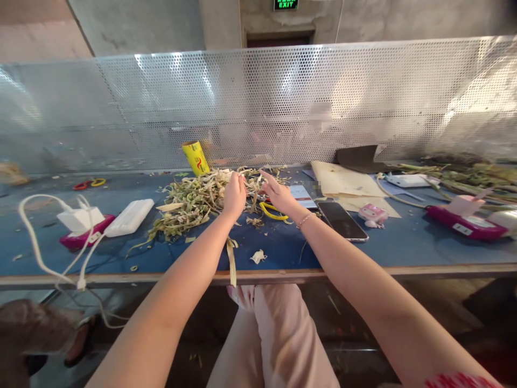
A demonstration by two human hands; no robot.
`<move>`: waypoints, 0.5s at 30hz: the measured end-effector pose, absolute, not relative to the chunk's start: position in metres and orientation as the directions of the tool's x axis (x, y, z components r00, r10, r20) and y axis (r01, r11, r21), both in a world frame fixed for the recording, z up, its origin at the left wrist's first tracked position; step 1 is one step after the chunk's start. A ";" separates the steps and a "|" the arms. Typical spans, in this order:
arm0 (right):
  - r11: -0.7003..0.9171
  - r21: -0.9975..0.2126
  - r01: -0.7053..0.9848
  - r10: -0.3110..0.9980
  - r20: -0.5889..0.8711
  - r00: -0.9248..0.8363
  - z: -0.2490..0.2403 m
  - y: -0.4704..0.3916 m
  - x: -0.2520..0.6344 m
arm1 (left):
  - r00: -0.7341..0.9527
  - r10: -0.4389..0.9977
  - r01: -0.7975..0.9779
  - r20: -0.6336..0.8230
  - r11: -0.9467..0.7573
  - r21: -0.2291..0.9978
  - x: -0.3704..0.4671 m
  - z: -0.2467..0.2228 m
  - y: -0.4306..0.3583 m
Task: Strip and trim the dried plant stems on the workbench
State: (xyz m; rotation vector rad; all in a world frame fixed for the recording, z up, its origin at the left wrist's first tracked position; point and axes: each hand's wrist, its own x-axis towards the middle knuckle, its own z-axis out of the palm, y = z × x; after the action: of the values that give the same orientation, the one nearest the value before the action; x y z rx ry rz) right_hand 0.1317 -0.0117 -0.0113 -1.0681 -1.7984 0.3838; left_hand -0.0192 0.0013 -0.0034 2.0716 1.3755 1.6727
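A heap of dried plant stalks and leaves (186, 202), green-brown with pale ends, lies on the blue table in front of me. My left hand (235, 195) is at the heap's right side, its fingers pressed together around some dried stalks; the fingertips are partly hidden. To its right, my right hand (279, 196) reaches toward the stalks with the index finger stretched out and the others bent, apart from it. Nothing shows in its grip. Below the right hand lies a yellow loop-shaped handle (273, 212), partly covered.
A yellow tube (195, 158) stands tilted behind the heap. Right of my hands lie a black phone (342, 221), a pink figurine (373, 214), brown paper (343, 180) and a magenta power strip (464, 225). On the left are a white power bank (129, 217) and cables. Perforated metal (258, 108) screens the back.
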 end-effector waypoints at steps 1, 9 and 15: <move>0.578 -0.624 0.526 0.790 0.590 -0.168 -0.011 -0.013 0.131 | -0.006 0.709 0.552 0.705 -0.585 0.594 -0.019 -0.003 0.000; 0.639 -0.697 0.325 0.763 0.626 -0.159 -0.010 -0.011 0.124 | 0.088 0.720 0.542 0.688 -0.614 0.573 -0.016 0.003 -0.008; 0.667 -0.688 0.287 0.730 0.680 -0.065 -0.010 -0.010 0.124 | 0.145 0.769 0.295 0.622 -0.634 0.715 -0.013 0.000 -0.001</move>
State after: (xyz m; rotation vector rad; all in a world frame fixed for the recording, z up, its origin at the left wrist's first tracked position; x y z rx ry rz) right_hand 0.1245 -0.0104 -0.0098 -0.8437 -1.6464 0.4459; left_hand -0.0128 -0.0010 0.0000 2.0032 1.0167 1.4966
